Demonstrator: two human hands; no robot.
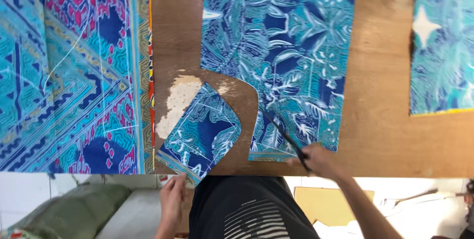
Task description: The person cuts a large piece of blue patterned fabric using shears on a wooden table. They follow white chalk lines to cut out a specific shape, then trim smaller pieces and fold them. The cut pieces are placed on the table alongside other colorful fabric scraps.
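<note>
Down at the near edge of the wooden bench [380, 120], a cut piece of blue leaf-patterned cloth [202, 133] lies flat, tilted like a diamond, with its lowest corner reaching just past the bench's edge. The left hand [173, 202] sits at that corner, its grip closed lightly on the tip of the cloth with fingers curled together. Just beside the piece, a patch of pale, worn wood [177, 102] shows where the surface has flaked. To the right, a larger panel of blue and turquoise leaf-print fabric [291, 56] runs away across the bench, its near edge ending close to the right hand [318, 160]. That hand's grip is clamped round the handles of dark scissors [284, 135], whose blades slant up and left across the panel's lower corner. Well to the left lies a broad spread of turquoise cloth with pink and red geometric bands [74, 71], and at the far right another blue piece bearing a white star shape [439, 41]. Below the bench edge the person's dark shirt [247, 209] fills the middle.
</note>
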